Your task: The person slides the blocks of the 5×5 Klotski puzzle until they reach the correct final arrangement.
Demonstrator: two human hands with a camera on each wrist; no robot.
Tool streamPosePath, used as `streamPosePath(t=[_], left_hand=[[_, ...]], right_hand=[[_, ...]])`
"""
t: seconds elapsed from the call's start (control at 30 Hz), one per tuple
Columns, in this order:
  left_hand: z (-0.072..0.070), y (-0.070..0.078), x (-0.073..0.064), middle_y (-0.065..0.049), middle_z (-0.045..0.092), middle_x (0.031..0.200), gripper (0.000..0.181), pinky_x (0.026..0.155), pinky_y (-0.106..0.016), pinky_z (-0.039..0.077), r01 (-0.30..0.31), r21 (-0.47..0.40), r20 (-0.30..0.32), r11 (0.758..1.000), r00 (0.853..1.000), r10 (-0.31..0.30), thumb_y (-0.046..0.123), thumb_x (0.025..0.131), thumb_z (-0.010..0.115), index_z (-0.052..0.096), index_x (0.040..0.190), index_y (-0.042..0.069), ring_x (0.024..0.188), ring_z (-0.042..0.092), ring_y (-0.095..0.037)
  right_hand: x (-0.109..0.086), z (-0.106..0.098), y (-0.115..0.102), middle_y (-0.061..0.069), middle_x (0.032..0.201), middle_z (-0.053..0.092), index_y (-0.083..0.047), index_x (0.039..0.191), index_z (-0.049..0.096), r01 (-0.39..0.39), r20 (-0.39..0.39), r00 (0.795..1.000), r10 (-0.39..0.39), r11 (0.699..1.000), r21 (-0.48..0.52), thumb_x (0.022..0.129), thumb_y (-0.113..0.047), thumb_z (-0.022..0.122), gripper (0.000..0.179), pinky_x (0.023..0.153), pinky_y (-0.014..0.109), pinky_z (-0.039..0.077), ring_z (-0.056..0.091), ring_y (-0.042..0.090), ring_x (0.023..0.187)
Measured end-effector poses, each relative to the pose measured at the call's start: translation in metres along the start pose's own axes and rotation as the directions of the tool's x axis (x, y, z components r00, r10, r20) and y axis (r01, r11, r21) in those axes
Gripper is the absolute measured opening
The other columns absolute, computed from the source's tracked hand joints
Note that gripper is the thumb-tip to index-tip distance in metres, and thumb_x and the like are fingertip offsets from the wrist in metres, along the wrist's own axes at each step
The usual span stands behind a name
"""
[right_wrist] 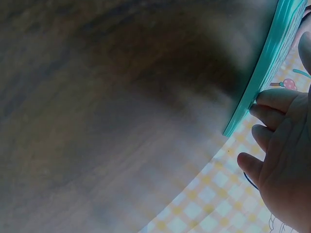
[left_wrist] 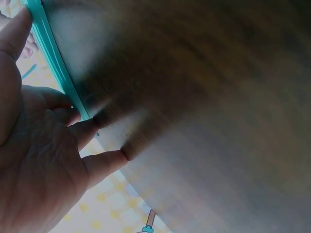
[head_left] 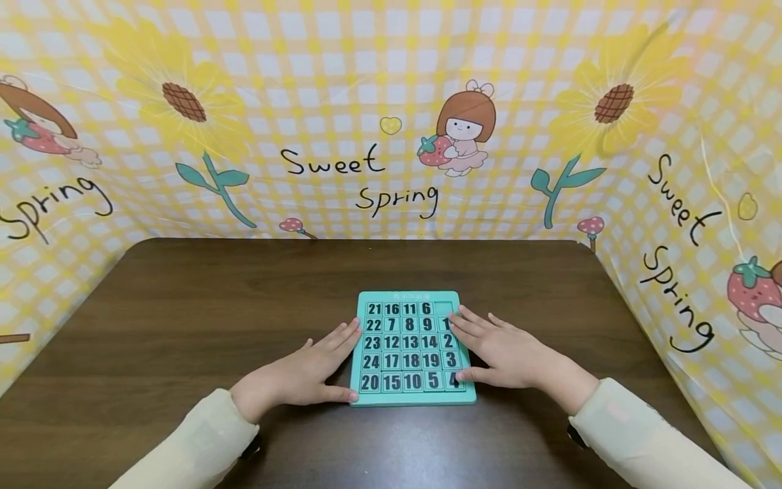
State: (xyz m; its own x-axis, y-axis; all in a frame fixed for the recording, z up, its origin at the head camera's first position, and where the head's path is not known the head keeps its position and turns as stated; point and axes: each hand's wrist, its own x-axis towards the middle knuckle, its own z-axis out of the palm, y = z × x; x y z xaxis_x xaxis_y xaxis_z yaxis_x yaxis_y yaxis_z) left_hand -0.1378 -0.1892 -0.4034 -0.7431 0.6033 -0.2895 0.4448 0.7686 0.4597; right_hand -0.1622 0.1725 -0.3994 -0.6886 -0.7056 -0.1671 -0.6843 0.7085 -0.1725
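"Fingers (head_left: 345,331) first, please: do they grasp something?"

"No, they are released. My left hand (head_left: 299,373) lies along the left side of the teal sliding number puzzle (head_left: 415,400), its fingers straight at the edge, its thumb (head_left: 339,394) at the near corner. My right hand (head_left: 510,356) is also stretched; its fingertips cover part of tile 1 (head_left: 445,324), and the right thumb (head_left: 479,375) reaches the edge of tile 4 (head_left: 452,382). How strongly they press, I cannot tell."

"And how to do this steadying well?"

"In my judgement, the touch should be light and equal from both sides, so the puzzle does not turn on the wood-grain table (head_left: 244,292). My right side asks more care: the vacant cell (head_left: 442,309) is directly beyond tile 1, so a careless push could slide this tile. Better to rest those fingertips only on the outer side."

"What is farther out?"

"The puzzle lies flat between my hands, its numbers upright toward me. Behind the far table edge hangs yellow checked cloth (head_left: 342,95), printed with 'Sweet Spring'."
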Motion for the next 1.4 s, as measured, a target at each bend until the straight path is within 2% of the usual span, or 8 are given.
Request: streamPosePath(t=[0.17, 0.5, 0.97, 1.13, 1.4], left_hand=[[-0.001, 0.002, -0.001, -0.005, -0.002, 0.169, 0.102, 0.109, -0.077, 0.016, -0.005, -0.007, 0.001, 1.000, 1.000, 0.005, 0.059, 0.090, 0.063, 0.007, 0.161, 0.011, 0.156, 0.004, -0.031], [-0.001, 0.001, -0.002, -0.004, -0.002, 0.169, 0.102, 0.109, -0.077, 0.016, -0.002, -0.011, -0.002, 1.000, 1.000, 0.002, 0.059, 0.090, 0.063, 0.007, 0.161, 0.011, 0.156, 0.004, -0.030], [-0.001, 0.002, -0.002, -0.002, -0.004, 0.169, 0.103, 0.110, -0.076, 0.016, 0.012, -0.008, 0.003, 1.000, 1.000, -0.012, 0.061, 0.090, 0.062, 0.006, 0.161, 0.013, 0.156, 0.003, -0.030], [0.000, 0.002, -0.001, -0.003, -0.003, 0.169, 0.102, 0.110, -0.076, 0.016, 0.008, -0.005, 0.004, 1.000, 1.000, -0.008, 0.060, 0.090, 0.062, 0.006, 0.161, 0.013, 0.156, 0.004, -0.030], [0.001, -0.001, 0.000, -0.003, -0.003, 0.169, 0.103, 0.109, -0.077, 0.017, 0.001, 0.008, -0.002, 1.000, 1.000, -0.001, 0.061, 0.090, 0.062, 0.007, 0.161, 0.012, 0.156, 0.004, -0.030]], right_hand=[[0.001, 0.001, 0.000, 0.008, 0.165, 0.024, -0.005, 0.154, 0.034, -0.005, -0.020, 1.000, 0.005, 1.000, -0.001, 0.096, -0.062, 0.049, 0.082, 0.118, 0.062, 0.023, 0.012, 0.029, 0.156], [0.007, 0.004, -0.001, 0.010, 0.165, 0.023, -0.004, 0.154, 0.032, -0.027, -0.048, 0.999, 0.024, 0.998, -0.062, 0.096, -0.061, 0.050, 0.084, 0.117, 0.060, 0.025, 0.013, 0.029, 0.155], [0.020, -0.003, 0.012, 0.010, 0.166, 0.021, -0.005, 0.156, 0.030, -0.039, -0.026, 0.999, 0.039, 0.999, -0.014, 0.097, -0.059, 0.052, 0.083, 0.118, 0.062, 0.022, 0.009, 0.030, 0.156], [0.015, -0.003, 0.013, 0.008, 0.167, 0.020, -0.006, 0.156, 0.029, -0.026, -0.028, 0.999, 0.026, 1.000, -0.001, 0.097, -0.059, 0.051, 0.082, 0.118, 0.062, 0.023, 0.009, 0.029, 0.156], [-0.007, 0.006, 0.004, 0.007, 0.167, 0.019, -0.007, 0.156, 0.031, 0.029, -0.039, 0.999, -0.030, 0.999, -0.024, 0.097, -0.063, 0.047, 0.083, 0.117, 0.061, 0.026, 0.011, 0.027, 0.156]])
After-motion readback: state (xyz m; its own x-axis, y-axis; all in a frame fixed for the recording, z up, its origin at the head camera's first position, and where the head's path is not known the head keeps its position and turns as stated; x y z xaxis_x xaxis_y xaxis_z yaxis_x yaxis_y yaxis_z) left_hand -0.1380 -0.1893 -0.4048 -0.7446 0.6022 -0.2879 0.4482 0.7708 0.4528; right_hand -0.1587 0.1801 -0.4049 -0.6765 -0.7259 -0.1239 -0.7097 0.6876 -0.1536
